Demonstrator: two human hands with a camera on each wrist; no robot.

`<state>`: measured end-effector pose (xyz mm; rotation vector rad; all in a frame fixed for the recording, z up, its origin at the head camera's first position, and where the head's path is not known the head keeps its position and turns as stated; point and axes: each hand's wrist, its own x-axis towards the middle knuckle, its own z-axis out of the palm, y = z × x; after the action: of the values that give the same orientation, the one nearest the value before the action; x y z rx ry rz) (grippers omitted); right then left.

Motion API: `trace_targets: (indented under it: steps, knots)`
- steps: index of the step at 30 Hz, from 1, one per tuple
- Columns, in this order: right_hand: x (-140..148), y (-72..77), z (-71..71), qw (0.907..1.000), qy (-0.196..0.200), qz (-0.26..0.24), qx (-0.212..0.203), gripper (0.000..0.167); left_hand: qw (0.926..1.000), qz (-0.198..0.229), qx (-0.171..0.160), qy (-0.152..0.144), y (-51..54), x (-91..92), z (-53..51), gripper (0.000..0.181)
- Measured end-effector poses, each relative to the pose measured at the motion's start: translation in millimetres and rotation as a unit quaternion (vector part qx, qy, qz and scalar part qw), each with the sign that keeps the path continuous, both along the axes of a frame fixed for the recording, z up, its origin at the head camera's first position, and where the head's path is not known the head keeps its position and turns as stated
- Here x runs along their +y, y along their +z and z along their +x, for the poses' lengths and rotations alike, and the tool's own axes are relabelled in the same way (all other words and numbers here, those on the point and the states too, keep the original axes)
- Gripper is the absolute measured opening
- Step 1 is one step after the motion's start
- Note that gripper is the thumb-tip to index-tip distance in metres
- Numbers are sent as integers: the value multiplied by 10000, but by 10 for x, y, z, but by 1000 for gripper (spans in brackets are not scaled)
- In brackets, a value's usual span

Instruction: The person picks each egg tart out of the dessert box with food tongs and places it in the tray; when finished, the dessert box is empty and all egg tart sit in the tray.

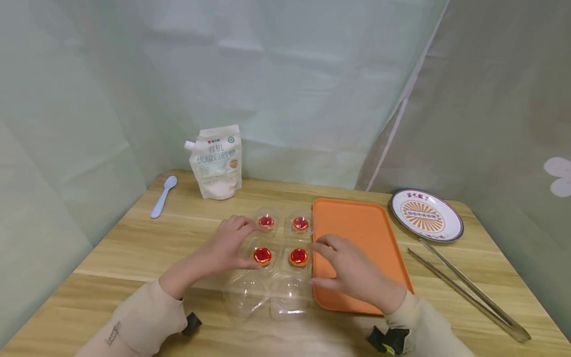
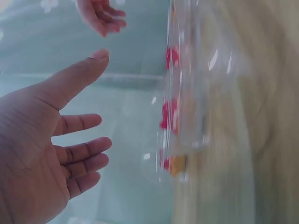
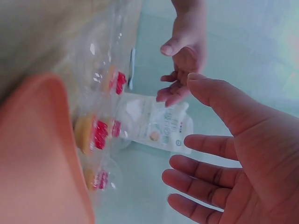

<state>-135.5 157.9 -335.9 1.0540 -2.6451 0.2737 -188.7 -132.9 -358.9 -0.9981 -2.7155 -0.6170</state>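
Observation:
A clear plastic container (image 1: 292, 293) with several round cups lies mid-table. Four of its cups would read as several; in them sit small tarts (image 1: 262, 256) with glossy red tops, while the two cups nearest me hold nothing. My left hand (image 1: 225, 246) hovers at the container's left side, thumb and fingers spread apart. Across from it, my right hand (image 1: 350, 270) hangs over the edge between the container and the orange tray (image 1: 370, 223). In the left wrist view the left palm (image 2: 28, 158) has nothing in it, and in the right wrist view the right palm (image 3: 266, 168) is bare too.
A white spouted pouch (image 1: 218, 163) stands at the back left, with a pale blue spoon (image 1: 164, 196) to its left. On the right lie a patterned plate (image 1: 427, 215) and metal tongs (image 1: 468, 290). Cloth curtains (image 1: 267, 89) hang behind the table.

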Motion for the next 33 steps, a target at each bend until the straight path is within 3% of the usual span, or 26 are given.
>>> trace_targets:
  steps: [5,12,19,28,33]
  knots:
    - [-37,117,-131,9997,67,22,-214,63,9997,153,-94,177,-11,-98,-189,70]
    - [-124,243,-339,9985,-9,233,-503,57,9964,428,-605,404,-95,-232,-461,65]
    - [-232,334,-571,9957,-43,307,-877,57,9928,739,-902,284,-173,-295,-684,66]
    - [-489,357,-919,9889,-271,676,-1297,61,9706,1318,-2013,20,-265,-348,-879,76]
    - [-642,325,-1079,9869,-236,767,-1397,61,9617,1355,-2381,-33,-368,-353,-988,77]
